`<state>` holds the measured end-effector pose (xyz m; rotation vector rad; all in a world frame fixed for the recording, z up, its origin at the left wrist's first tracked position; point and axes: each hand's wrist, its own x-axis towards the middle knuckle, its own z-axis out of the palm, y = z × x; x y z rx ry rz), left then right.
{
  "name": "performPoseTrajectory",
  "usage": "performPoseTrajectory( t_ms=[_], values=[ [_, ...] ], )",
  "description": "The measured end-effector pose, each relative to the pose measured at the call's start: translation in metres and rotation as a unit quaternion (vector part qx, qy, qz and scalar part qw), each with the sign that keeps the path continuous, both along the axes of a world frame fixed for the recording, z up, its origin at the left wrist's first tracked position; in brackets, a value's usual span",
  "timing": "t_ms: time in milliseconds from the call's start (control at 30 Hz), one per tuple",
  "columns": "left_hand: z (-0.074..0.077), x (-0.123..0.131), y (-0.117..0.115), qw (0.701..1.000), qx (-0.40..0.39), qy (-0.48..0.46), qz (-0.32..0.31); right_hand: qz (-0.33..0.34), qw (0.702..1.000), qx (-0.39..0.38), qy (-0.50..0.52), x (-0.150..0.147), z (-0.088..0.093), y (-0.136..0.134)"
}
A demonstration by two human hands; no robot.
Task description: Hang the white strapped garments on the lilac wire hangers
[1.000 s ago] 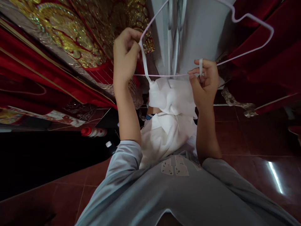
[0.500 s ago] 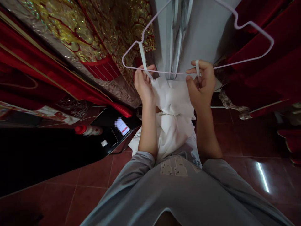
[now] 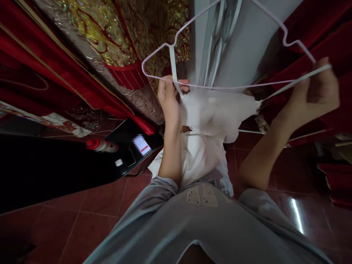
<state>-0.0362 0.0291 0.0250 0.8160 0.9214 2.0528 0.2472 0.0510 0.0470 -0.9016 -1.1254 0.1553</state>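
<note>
A thin pale-pink clothes hanger (image 3: pixel 233 88) hangs in front of me, its hook out of sight past the top edge. My left hand (image 3: pixel 169 96) is closed on its lower bar near the left end. One white strap (image 3: pixel 172 62) is looped in the hanger's left notch and runs down to a white garment (image 3: pixel 214 110) draped below. At the hanger's right end, my right hand (image 3: pixel 316 91) grips the other strap (image 3: pixel 286 85), pulled taut out to the right. That strap's far end lies over the fingers, beside the hanger's right corner.
Red and gold sequinned garments (image 3: pixel 118 36) hang at left, dark red cloth (image 3: pixel 330 22) at right. A black table (image 3: pixel 55 168) on the left holds a red-capped bottle (image 3: pixel 101 145), a lit phone (image 3: pixel 143 145), a dark phone (image 3: pixel 128 157) and a small white case (image 3: pixel 118 162).
My right hand has moved right along the hanger, drawing the strap out and stretching the garment's top edge sideways. My left hand stays on the bar.
</note>
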Motion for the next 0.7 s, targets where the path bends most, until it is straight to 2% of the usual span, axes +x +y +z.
performPoseTrajectory(
  t_ms=[100,233,300,400,600,700],
  values=[
    [0.000,-0.001,-0.001,0.999,0.033,0.005,-0.008,0.017,1.000,0.008,0.003,0.008,0.013,0.008],
    [0.003,-0.004,-0.003,0.999,0.032,0.014,-0.011,0.097,0.989,0.018,-0.112,-0.004,0.029,0.014],
    [0.004,-0.004,-0.004,1.000,0.013,0.017,-0.002,0.108,0.977,0.037,-0.178,-0.011,0.037,0.016],
    [0.006,-0.003,-0.006,1.000,0.006,0.029,0.010,0.076,0.969,0.040,-0.233,-0.018,0.047,0.021],
    [0.007,0.000,-0.010,0.999,0.003,0.040,-0.003,0.028,0.961,-0.056,-0.268,-0.028,0.061,0.033],
    [0.009,0.001,-0.011,0.999,-0.003,0.035,-0.004,-0.030,0.974,-0.011,-0.223,-0.037,0.061,0.030]
  ],
)
